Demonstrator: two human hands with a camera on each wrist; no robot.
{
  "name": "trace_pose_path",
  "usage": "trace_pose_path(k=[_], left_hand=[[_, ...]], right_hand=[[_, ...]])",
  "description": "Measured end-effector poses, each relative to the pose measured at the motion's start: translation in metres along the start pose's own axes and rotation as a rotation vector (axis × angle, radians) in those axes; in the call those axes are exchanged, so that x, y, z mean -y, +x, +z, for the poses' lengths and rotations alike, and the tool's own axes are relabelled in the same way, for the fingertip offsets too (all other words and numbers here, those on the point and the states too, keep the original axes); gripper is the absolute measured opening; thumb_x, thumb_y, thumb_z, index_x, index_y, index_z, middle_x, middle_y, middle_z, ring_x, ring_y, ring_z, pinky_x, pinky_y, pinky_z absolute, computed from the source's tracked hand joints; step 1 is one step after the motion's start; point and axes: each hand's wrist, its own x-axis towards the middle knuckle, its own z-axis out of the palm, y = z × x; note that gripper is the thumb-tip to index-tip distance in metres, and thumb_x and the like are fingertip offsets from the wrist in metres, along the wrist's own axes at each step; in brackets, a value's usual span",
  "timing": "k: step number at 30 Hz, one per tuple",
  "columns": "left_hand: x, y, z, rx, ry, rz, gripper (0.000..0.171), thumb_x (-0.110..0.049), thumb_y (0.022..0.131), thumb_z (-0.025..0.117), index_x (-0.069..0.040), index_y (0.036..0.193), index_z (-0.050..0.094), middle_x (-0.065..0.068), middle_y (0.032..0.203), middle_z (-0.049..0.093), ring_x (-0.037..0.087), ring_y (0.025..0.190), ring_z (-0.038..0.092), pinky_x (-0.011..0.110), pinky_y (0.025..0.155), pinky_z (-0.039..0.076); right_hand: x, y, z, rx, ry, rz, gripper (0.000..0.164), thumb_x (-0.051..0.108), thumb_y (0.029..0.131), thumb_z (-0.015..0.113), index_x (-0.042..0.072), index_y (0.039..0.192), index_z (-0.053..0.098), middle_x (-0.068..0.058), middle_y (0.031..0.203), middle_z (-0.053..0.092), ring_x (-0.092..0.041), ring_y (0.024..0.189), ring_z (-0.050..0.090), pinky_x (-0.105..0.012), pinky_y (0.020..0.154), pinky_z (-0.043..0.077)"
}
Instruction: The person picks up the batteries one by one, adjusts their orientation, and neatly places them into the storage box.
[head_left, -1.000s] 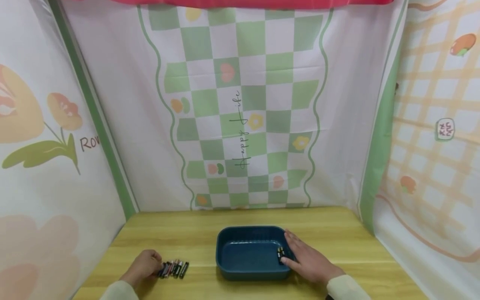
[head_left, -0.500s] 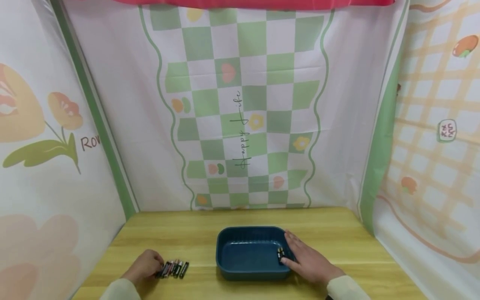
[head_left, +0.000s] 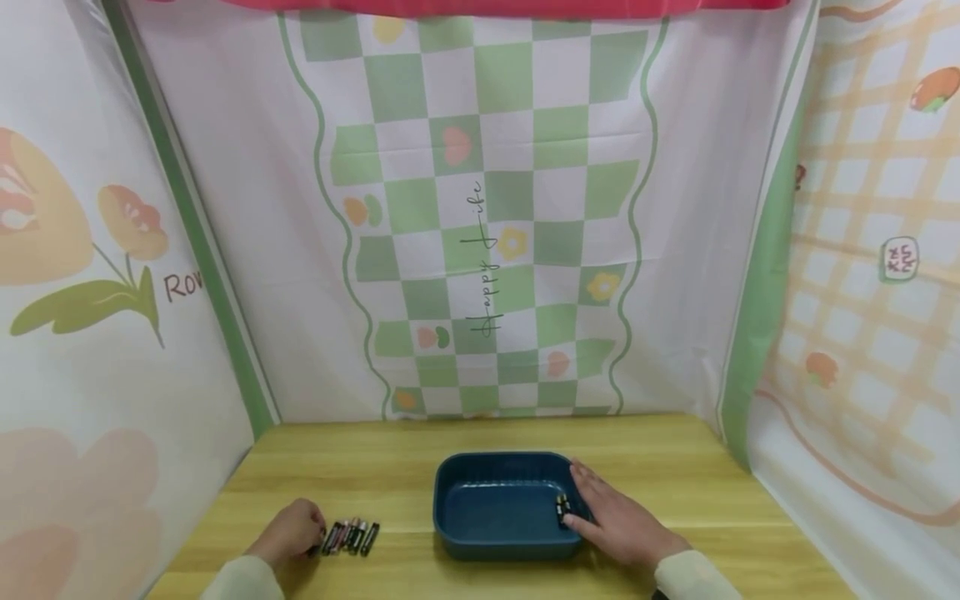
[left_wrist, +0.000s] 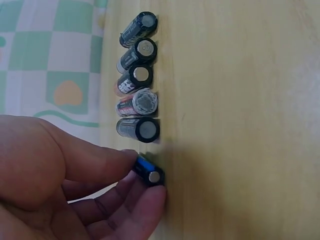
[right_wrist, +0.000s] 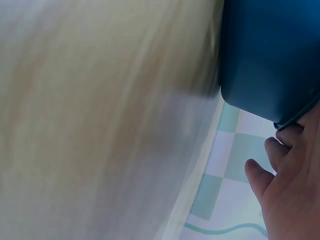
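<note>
One battery (left_wrist: pixel 149 169) is being pinched by the left hand (head_left: pixel 289 532), well left of the blue bin (head_left: pixel 491 510); five others (left_wrist: pixel 131 80) are lying between, long axes askew to it; the straight-fingered right hand (head_left: pixel 621 521) is touching the bin's right side.

Two hands (head_left: pixel 288 531), one tray (head_left: pixel 510 552), one table (head_left: pixel 390 467), eight visible batteries (left_wrist: pixel 138 129)

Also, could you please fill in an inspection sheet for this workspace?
Surface: yellow wood-grain table.
Job's things: glossy dark-blue rectangular dish with black-and-gold cylindrical batteries inside; five mixed-colour cylindrical batteries in a row on the table.
Clutter: nothing seen.
Grips: left hand pinches a black-and-blue cylindrical battery at the row's end; right hand rests on the dish's right-hand rim.
Cables: nothing seen.
Surroundings: green-checked white fabric curtain behind the table.
</note>
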Motion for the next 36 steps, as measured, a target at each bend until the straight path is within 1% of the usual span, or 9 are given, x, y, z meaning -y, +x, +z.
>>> trace_pose_path(k=[4, 7, 11, 14, 17, 22, 27, 33, 36], left_hand=[[-0.002, 0.000, -0.002, 0.012, 0.020, -0.008, 0.006, 0.005, 0.086, 0.059, 0.002, 0.091, 0.063, 0.010, 0.080, 0.058, 0.022, 0.068, 0.057, 0.028, 0.056, 0.051], [0.001, -0.002, -0.005, 0.015, 0.016, 0.036, 0.009, 0.005, 0.086, 0.058, 0.005, 0.093, 0.064, 0.010, 0.081, 0.058, 0.021, 0.068, 0.057, 0.028, 0.056, 0.052], [0.007, -0.003, -0.007, 0.027, -0.046, 0.101, 0.012, 0.006, 0.083, 0.060, 0.007, 0.094, 0.065, 0.010, 0.081, 0.059, 0.022, 0.068, 0.058, 0.028, 0.056, 0.054], [0.012, -0.003, -0.009, 0.042, -0.111, 0.124, 0.013, 0.006, 0.083, 0.060, 0.006, 0.095, 0.066, 0.010, 0.081, 0.059, 0.022, 0.070, 0.058, 0.029, 0.057, 0.055], [0.016, -0.003, -0.011, 0.059, -0.164, 0.127, 0.014, 0.005, 0.084, 0.059, 0.005, 0.096, 0.066, 0.008, 0.082, 0.059, 0.022, 0.072, 0.058, 0.030, 0.059, 0.055], [0.022, -0.003, -0.014, 0.077, -0.317, 0.127, 0.019, 0.007, 0.086, 0.056, 0.009, 0.103, 0.063, 0.010, 0.086, 0.061, 0.024, 0.073, 0.060, 0.034, 0.063, 0.057], [0.025, -0.001, -0.015, 0.076, -0.466, 0.121, 0.025, 0.009, 0.087, 0.054, 0.013, 0.111, 0.059, 0.013, 0.090, 0.062, 0.023, 0.069, 0.060, 0.035, 0.063, 0.056], [0.031, 0.002, -0.018, 0.150, -0.625, 0.180, 0.030, 0.007, 0.091, 0.052, 0.017, 0.119, 0.052, 0.015, 0.091, 0.062, 0.021, 0.069, 0.059, 0.035, 0.064, 0.056], [0.031, 0.003, -0.020, 0.184, -0.678, 0.203, 0.032, 0.005, 0.092, 0.053, 0.018, 0.121, 0.050, 0.016, 0.094, 0.062, 0.022, 0.075, 0.059, 0.036, 0.068, 0.056]], right_hand=[[0.001, -0.001, -0.001, 0.016, 0.013, 0.005, 0.079, 0.057, 0.099, 0.039, 0.006, 0.154, 0.018, -0.009, 0.160, 0.014, -0.029, 0.144, 0.019, -0.053, 0.111, 0.027], [0.002, -0.001, -0.001, 0.021, 0.016, 0.004, 0.079, 0.057, 0.099, 0.039, 0.005, 0.154, 0.017, -0.011, 0.160, 0.014, -0.029, 0.144, 0.019, -0.053, 0.111, 0.028], [0.002, -0.001, 0.000, 0.023, 0.017, 0.007, 0.079, 0.057, 0.099, 0.039, 0.005, 0.154, 0.017, -0.011, 0.160, 0.014, -0.029, 0.144, 0.020, -0.053, 0.111, 0.028], [0.002, -0.002, 0.000, 0.016, 0.014, 0.005, 0.078, 0.057, 0.100, 0.040, 0.005, 0.154, 0.017, -0.012, 0.160, 0.015, -0.029, 0.143, 0.021, -0.053, 0.110, 0.029], [0.003, -0.001, -0.001, 0.008, 0.007, 0.004, 0.078, 0.057, 0.099, 0.040, 0.005, 0.154, 0.018, -0.012, 0.160, 0.015, -0.029, 0.143, 0.022, -0.053, 0.110, 0.030], [0.003, -0.001, -0.002, 0.015, 0.011, 0.012, 0.079, 0.058, 0.099, 0.039, 0.006, 0.154, 0.017, -0.011, 0.160, 0.014, -0.029, 0.143, 0.022, -0.053, 0.110, 0.030], [0.003, -0.001, -0.003, 0.013, 0.004, 0.010, 0.079, 0.057, 0.099, 0.040, 0.005, 0.154, 0.018, -0.011, 0.160, 0.015, -0.029, 0.143, 0.021, -0.052, 0.111, 0.029], [0.004, -0.001, -0.003, -0.004, -0.007, -0.002, 0.078, 0.056, 0.100, 0.041, 0.004, 0.154, 0.020, -0.011, 0.160, 0.016, -0.028, 0.144, 0.020, -0.052, 0.112, 0.027], [0.005, 0.000, -0.004, 0.000, -0.002, -0.007, 0.077, 0.055, 0.100, 0.041, 0.003, 0.153, 0.020, -0.012, 0.160, 0.017, -0.028, 0.144, 0.019, -0.052, 0.112, 0.026]])
